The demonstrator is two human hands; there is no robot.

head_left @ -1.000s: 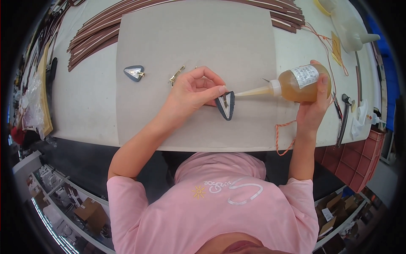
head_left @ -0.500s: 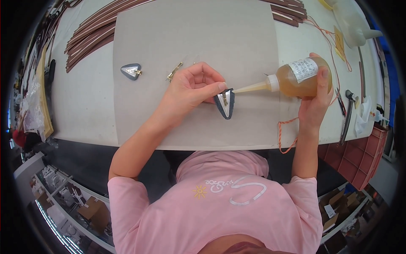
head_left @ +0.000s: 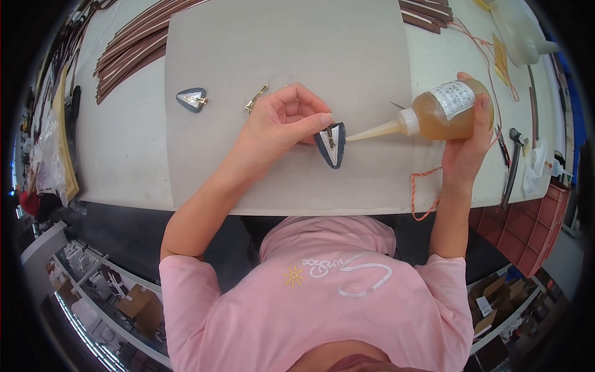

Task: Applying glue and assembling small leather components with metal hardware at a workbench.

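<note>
My left hand [head_left: 286, 118] pinches the top of a triangular fabric piece [head_left: 338, 155] between thumb and fingers. The piece has a dark blue edge, a silvery centre and a small brass-coloured clip, and its point hangs downward. In my right hand [head_left: 468, 152] is a squeeze bottle [head_left: 437, 129] of amber liquid, tilted on its side. Its long tapered nozzle [head_left: 378, 131] points left, with the tip at or just beside the piece's right edge; I cannot tell whether they touch. Another such triangular piece [head_left: 191, 100] lies flat at the left.
Several brass-coloured clips [head_left: 254, 98] lie behind my left hand on a grey mat [head_left: 279, 43]. Brown strips [head_left: 133, 53] are stacked at the far left. To the right lie an orange cord [head_left: 414, 192], a dark-handled tool [head_left: 512, 161] and a large translucent bottle [head_left: 517, 34].
The nozzle tip has moved from the piece's top right corner slightly down and right, along its right edge. The bottle has shifted a little to the right. Both hands keep their hold.
</note>
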